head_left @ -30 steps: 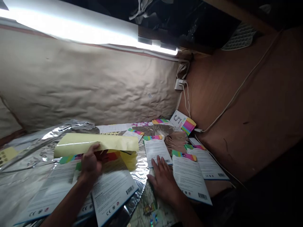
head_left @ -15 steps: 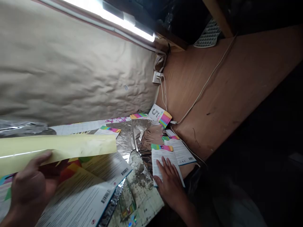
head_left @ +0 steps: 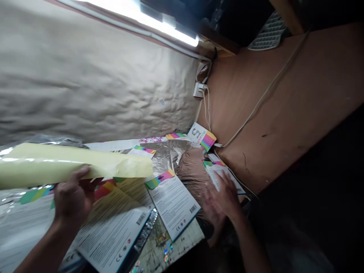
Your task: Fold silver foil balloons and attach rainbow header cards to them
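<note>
My left hand (head_left: 74, 195) is closed on a pale yellow glossy sheet (head_left: 113, 165), thumb on top and the other fingers out of sight beneath it. Under the sheet lie overlapping white printed packets (head_left: 113, 231) with bright striped tops and barcodes. My right hand (head_left: 223, 193), smeared by motion, has its fingers stretched over a similar packet (head_left: 211, 175) at the right edge of the table; contact cannot be made out. Between my hands a single packet (head_left: 173, 206) lies flat, tilted, on the worn tabletop.
Crumpled silver foil (head_left: 159, 157) covers part of the table (head_left: 189, 237). Small shiny stickers (head_left: 167, 250) lie near its front edge. A packet (head_left: 201, 136) leans in the corner below a power socket (head_left: 200, 90), with a white cable (head_left: 250, 112) running along the brown panel.
My right hand has left the packet it was lying on and moved right, to the one at the edge. That packet now lies further left, beside the pile. My left hand still holds the sheet.
</note>
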Demonstrator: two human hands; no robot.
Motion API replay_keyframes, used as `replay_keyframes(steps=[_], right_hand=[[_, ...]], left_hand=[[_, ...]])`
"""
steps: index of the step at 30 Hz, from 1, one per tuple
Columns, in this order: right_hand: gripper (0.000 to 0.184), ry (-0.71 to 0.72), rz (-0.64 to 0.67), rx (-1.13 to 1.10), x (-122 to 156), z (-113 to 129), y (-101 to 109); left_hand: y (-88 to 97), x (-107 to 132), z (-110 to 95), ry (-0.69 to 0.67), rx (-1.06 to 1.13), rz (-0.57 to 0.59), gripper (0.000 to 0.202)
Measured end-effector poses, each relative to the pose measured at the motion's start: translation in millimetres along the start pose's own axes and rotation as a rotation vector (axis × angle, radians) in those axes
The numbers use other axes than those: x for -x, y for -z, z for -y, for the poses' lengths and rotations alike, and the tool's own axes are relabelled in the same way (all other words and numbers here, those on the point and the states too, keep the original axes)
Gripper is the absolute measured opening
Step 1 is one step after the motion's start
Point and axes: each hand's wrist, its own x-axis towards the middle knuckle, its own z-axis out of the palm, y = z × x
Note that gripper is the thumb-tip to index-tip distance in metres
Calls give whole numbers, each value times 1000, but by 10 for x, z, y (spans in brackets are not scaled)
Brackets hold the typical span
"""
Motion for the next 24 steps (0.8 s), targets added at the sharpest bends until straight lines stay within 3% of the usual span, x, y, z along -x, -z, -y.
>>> replay_keyframes(steps=[2, 3, 7, 10, 13, 15, 17, 19, 21, 24], right_hand=[[72, -129, 65, 159, -60, -355, -58], [72, -129, 90, 194, -68, -481, -84], [57, 3, 111, 233, -40, -613, -83], [48, 18, 3, 226, -40, -486, 35], [46, 43, -260, 166, -36, -261, 190], [46, 88, -410, 99, 27, -9, 252], [42, 183, -426, -2, 173, 343, 231], [38, 370, -256, -123, 389, 751, 126], [34, 606, 58, -201, 615, 1130, -9], [40, 771, 406, -244, 768, 1480, -117]], left_hand=[[-22, 27, -25, 41, 94, 24, 20], [-27, 37, -31, 59, 124, 28, 22], [-26, 56, -29, 65, 156, 37, 27], [-15, 49, -23, 51, 173, 39, 27], [-4, 33, -22, 42, 183, 20, 28], [0, 22, -22, 43, 202, 16, 27], [3, 10, -25, 40, 231, 15, 26], [10, -10, -30, 12, 265, 7, 25], [24, -37, -37, -30, 287, -6, 23], [56, -75, -43, -55, 295, -20, 17]])
